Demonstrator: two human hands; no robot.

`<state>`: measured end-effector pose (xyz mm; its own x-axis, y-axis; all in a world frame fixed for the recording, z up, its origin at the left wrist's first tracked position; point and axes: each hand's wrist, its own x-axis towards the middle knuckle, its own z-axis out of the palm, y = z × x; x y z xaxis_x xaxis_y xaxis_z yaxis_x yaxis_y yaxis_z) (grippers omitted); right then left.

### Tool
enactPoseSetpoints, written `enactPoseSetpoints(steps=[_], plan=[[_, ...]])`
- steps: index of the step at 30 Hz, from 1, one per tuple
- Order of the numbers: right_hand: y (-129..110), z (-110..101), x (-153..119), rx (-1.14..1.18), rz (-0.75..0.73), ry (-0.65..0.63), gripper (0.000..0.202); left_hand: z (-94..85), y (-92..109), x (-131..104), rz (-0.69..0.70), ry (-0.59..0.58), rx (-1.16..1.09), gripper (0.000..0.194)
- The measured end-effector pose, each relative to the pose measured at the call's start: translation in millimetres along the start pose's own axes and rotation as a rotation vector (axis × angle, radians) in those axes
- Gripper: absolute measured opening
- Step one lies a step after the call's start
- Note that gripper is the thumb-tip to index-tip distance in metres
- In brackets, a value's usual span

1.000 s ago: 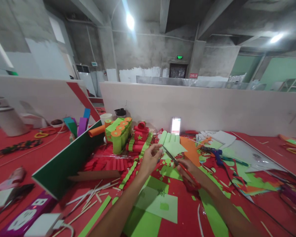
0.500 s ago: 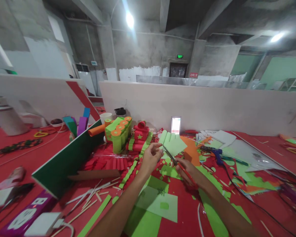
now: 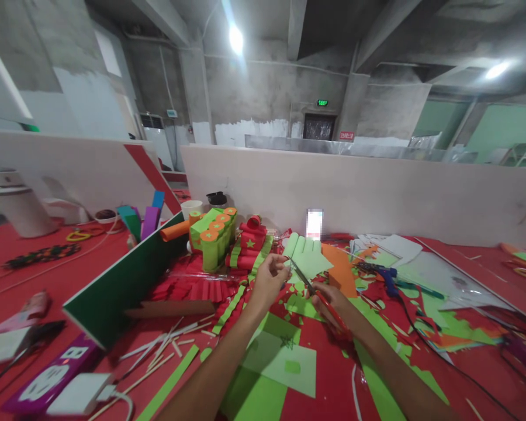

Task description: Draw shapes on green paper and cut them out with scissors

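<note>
I'm holding red-handled scissors [image 3: 307, 283] in my right grip [image 3: 330, 299], angling the blades far-left, while my left grip [image 3: 272, 275] is pinching a small, indistinct pale piece [image 3: 288, 262] above the surface [image 3: 328, 374], seemingly steadying it beside them.

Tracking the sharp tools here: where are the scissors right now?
In the head view, the scissors are right of centre, held in the right hand, blades pointing toward the left hand.
</note>
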<state>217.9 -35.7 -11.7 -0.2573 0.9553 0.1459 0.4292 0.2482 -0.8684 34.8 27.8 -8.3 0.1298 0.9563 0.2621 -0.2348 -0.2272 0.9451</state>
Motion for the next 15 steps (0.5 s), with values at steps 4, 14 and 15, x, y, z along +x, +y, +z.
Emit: enactPoseSetpoints(steps=[4,14,15], plan=[[-0.2,0.7,0.2,-0.015,-0.018,0.01,0.048,-0.1,1.5,-0.5,-0.004,0.007,0.009,0.025],[19.9,-1.6,7.5,-0.058,-0.058,-0.017,0.046,-1.2,-1.3,-0.6,0.017,-0.006,0.036,0.022],[19.5,-1.7,7.0,-0.069,-0.058,-0.011,0.046,-0.9,-1.1,-0.7,0.015,-0.005,0.039,0.023]])
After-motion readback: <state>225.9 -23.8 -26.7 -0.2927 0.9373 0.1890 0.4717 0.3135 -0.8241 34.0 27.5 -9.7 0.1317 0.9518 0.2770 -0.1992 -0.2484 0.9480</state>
